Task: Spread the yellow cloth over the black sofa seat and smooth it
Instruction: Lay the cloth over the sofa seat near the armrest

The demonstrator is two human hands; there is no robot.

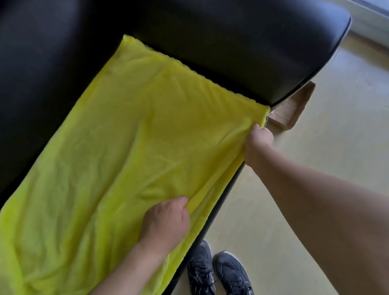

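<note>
Filling the upper left of the view, the black sofa [238, 39] shows its dark backrest and a rounded armrest that ends at the right. Over its seat lies the yellow cloth [110, 154], spread from the corner where backrest and armrest meet down to the lower left edge of the view; it covers the seat nearly whole, and its near edge hangs a little over the front of the seat. The cloth is not flat: shallow creases run across it, and a raised fold stretches between the two hands along the front edge.

The floor [328, 148] to the right is pale and smooth. A piece of brown cardboard [295, 106] lies on it just beside the end of the armrest, partly under the sofa. Two dark laced shoes [220, 275] stand on the floor close to the sofa front, at the bottom of the view.

The left hand [164, 222] rests on the cloth near the front edge, its fingers curled round a fold of the fabric. The right hand [258, 140], arm stretched out, pinches the cloth's front corner next to the armrest end, fingers closed on the fabric.
</note>
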